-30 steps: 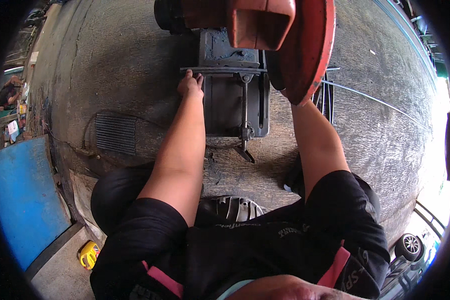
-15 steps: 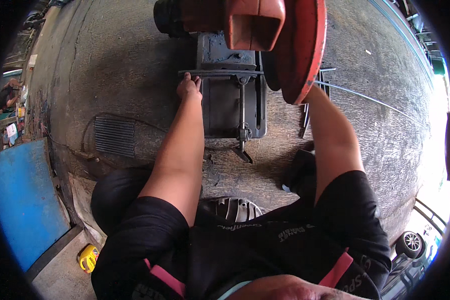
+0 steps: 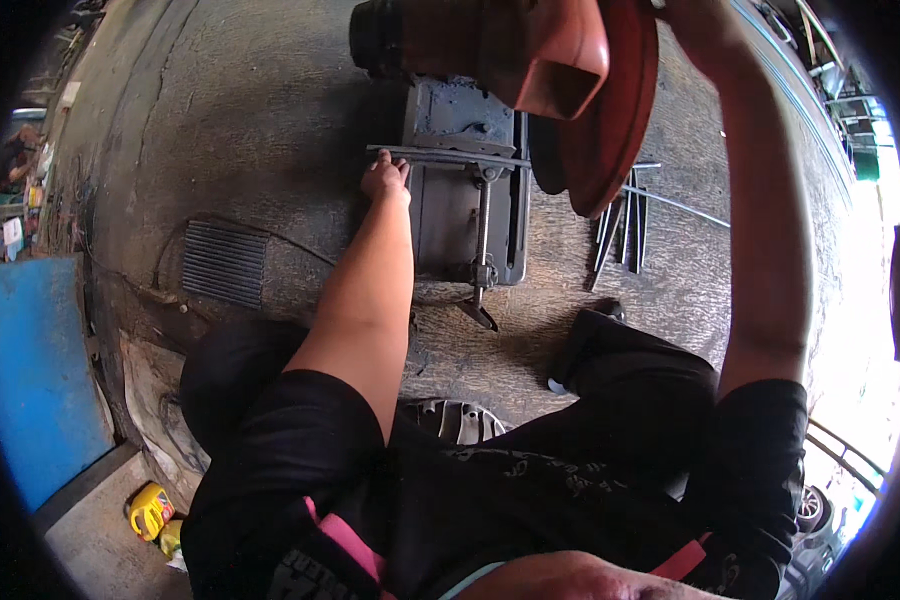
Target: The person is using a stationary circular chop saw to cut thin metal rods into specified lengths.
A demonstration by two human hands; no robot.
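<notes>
A cut-off saw stands on the floor in front of me, with an orange-red motor housing (image 3: 560,50) and a round red blade guard (image 3: 625,120). On its dark metal base (image 3: 443,225), a grey metal bar (image 3: 450,156) lies crosswise at the clamp screw (image 3: 484,225). My left hand (image 3: 385,178) is closed on the bar's left end. To the right of the guard sticks out a thin metal rod (image 3: 680,205); whether it joins the bar is hidden. My right hand (image 3: 705,35) is raised beside the guard's top, its fingers partly cut off by the picture's upper edge.
Several short metal bars (image 3: 625,230) lie on the floor right of the base. A ribbed metal plate (image 3: 225,265) and a cable (image 3: 295,246) are on the left. Farther left are a blue panel (image 3: 45,370) and a yellow bottle (image 3: 151,510). My foot (image 3: 605,312) rests near the saw.
My right hand has moved up from behind the guard's lower edge to near its top. My left hand stays at the bar. The view has shifted slightly.
</notes>
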